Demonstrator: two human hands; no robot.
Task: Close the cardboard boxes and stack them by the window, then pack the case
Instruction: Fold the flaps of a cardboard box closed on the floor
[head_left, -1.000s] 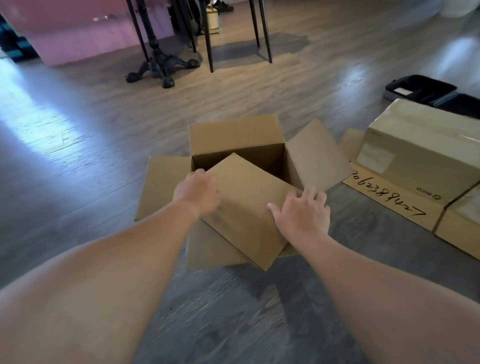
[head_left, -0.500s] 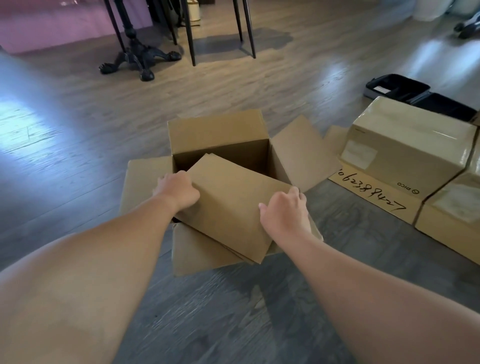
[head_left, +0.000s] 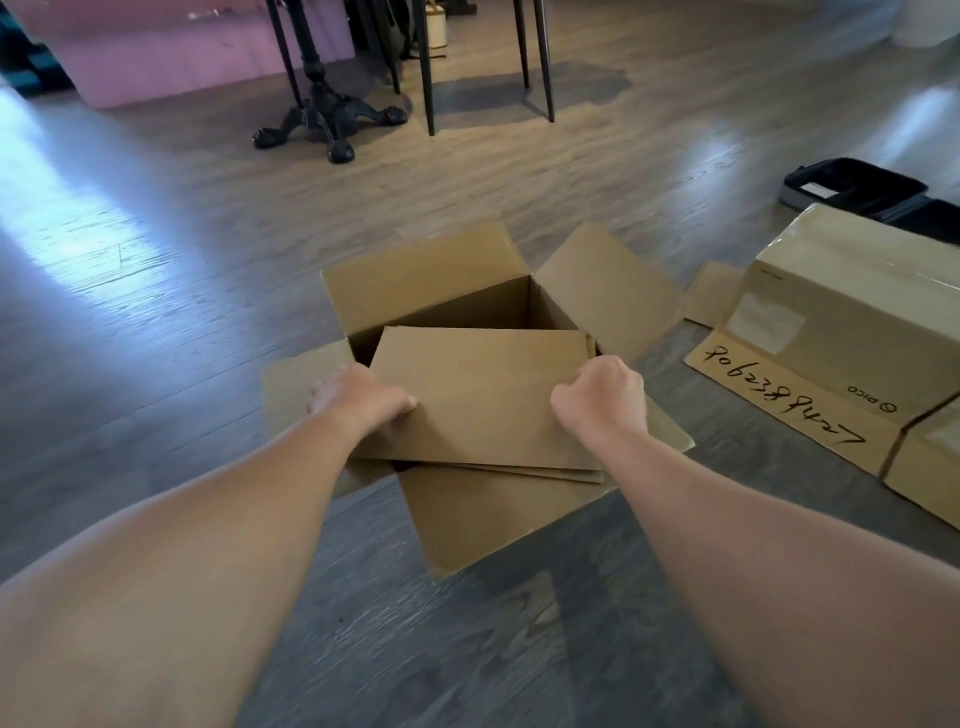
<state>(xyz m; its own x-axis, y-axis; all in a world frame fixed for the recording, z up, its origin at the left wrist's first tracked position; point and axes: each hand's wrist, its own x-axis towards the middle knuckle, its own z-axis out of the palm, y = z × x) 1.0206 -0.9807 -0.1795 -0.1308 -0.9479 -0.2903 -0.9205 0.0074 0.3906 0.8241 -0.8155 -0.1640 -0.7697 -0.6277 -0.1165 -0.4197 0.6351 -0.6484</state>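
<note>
Both hands on the near flap of the open cardboard box on the wooden floor. Left hand at the flap's left edge, thumb on top, fingers curled out of sight beneath, gripping it. Right hand at the right edge, knuckles up, fingers curled round the edge, gripping too. Held at opposite edges, probably to keep the panel level while folding it over the opening. Forearms reaching forward and down, wrists roughly level with the box top.

Far flap upright, right flap splayed outward, left flap lying flat: closing only begun, by the look of it. More boxes just beside to the right, one with handwritten digits. Black case lying open behind them. Table legs further back. Window not in view.
</note>
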